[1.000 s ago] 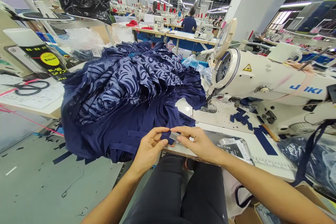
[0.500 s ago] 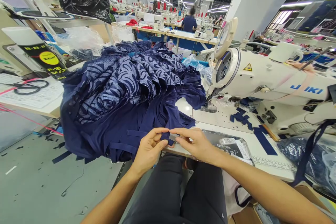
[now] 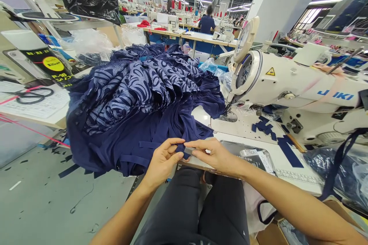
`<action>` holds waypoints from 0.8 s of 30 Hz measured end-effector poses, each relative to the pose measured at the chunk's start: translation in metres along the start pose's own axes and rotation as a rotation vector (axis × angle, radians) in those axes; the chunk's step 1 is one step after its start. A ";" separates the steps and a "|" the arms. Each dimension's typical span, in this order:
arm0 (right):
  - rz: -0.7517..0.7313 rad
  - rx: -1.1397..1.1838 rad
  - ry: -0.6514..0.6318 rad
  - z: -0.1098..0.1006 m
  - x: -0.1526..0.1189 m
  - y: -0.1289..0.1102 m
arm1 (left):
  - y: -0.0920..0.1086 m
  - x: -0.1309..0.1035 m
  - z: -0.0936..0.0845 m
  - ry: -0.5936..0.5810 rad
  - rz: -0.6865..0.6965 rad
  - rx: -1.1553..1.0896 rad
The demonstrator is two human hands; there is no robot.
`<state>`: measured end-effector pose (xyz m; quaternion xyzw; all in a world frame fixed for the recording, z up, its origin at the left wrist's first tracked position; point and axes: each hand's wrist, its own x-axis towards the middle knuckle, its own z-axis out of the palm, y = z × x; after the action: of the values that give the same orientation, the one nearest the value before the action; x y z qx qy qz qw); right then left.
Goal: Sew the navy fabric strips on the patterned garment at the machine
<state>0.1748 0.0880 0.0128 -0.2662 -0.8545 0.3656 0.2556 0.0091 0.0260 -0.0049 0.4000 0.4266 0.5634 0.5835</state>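
Observation:
Near the table's front edge, my left hand (image 3: 166, 159) pinches a small navy fabric piece (image 3: 180, 147) between thumb and fingers. My right hand (image 3: 211, 154) meets it from the right, its thumb and forefinger closed on a small greyish item whose kind I cannot make out. The fingertips of both hands nearly touch. Just behind them spreads a large heap of navy garments (image 3: 138, 88) with light patterned lace. To the right of the heap stands a white sewing machine (image 3: 276, 76), its needle area beside some navy cloth.
A clear-lidded tray (image 3: 267, 157) with labels lies right of my hands, near navy scraps (image 3: 263, 127) and a wooden-handled tool (image 3: 296, 143). At left are a spray can (image 3: 43, 59) and black scissors (image 3: 34, 95). A person (image 3: 206, 23) sits farther back.
Both hands stay almost in place, with the left fingers shifted slightly around the navy piece. The tray's labels sit at a slightly different angle.

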 end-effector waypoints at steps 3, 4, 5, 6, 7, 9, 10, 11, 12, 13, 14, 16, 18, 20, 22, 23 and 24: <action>0.027 0.017 -0.033 -0.001 -0.001 0.000 | -0.001 0.000 -0.001 0.009 -0.001 0.001; 0.042 0.027 -0.037 -0.002 -0.001 -0.001 | -0.001 0.000 -0.001 0.007 -0.005 -0.004; 0.060 0.038 -0.038 -0.002 -0.001 -0.001 | -0.001 0.001 -0.001 0.004 -0.009 -0.011; 0.078 0.048 -0.036 -0.002 -0.001 -0.002 | -0.001 0.001 -0.001 0.001 -0.014 -0.019; 0.093 0.057 -0.035 -0.002 -0.001 -0.002 | -0.001 0.001 -0.001 -0.001 -0.019 -0.029; 0.109 0.074 -0.036 -0.003 0.000 -0.002 | 0.000 0.002 -0.001 -0.003 -0.026 -0.043; 0.110 0.085 -0.038 -0.003 0.000 -0.003 | 0.000 0.002 -0.002 -0.006 -0.028 -0.048; 0.106 0.098 -0.043 -0.003 0.001 -0.003 | 0.000 0.003 -0.002 -0.010 -0.029 -0.055; 0.099 0.113 -0.049 -0.004 0.001 -0.003 | 0.000 0.003 -0.003 -0.017 -0.032 -0.063; 0.090 0.125 -0.056 -0.005 0.002 -0.003 | 0.000 0.003 -0.003 -0.026 -0.035 -0.072; 0.081 0.131 -0.066 -0.006 0.002 -0.003 | 0.000 0.003 -0.004 -0.036 -0.038 -0.081; 0.058 0.122 -0.094 -0.008 0.003 -0.003 | 0.000 0.004 -0.004 -0.056 -0.040 -0.094; 0.033 0.089 -0.104 -0.009 0.004 -0.003 | 0.000 0.004 -0.003 -0.068 -0.041 -0.093; 0.025 0.043 -0.086 -0.009 0.003 -0.005 | 0.000 0.003 -0.003 -0.061 -0.044 -0.078; 0.029 -0.009 -0.057 -0.009 0.001 -0.006 | 0.001 0.004 -0.002 -0.041 -0.044 -0.056; 0.028 -0.034 -0.047 -0.009 0.000 -0.007 | 0.001 0.004 -0.002 -0.031 -0.044 -0.045; 0.021 -0.056 -0.040 -0.008 0.000 -0.007 | 0.001 0.004 -0.002 -0.024 -0.044 -0.037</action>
<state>0.1784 0.0875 0.0230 -0.2748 -0.8666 0.3493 0.2270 0.0065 0.0296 -0.0046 0.3864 0.4181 0.5533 0.6081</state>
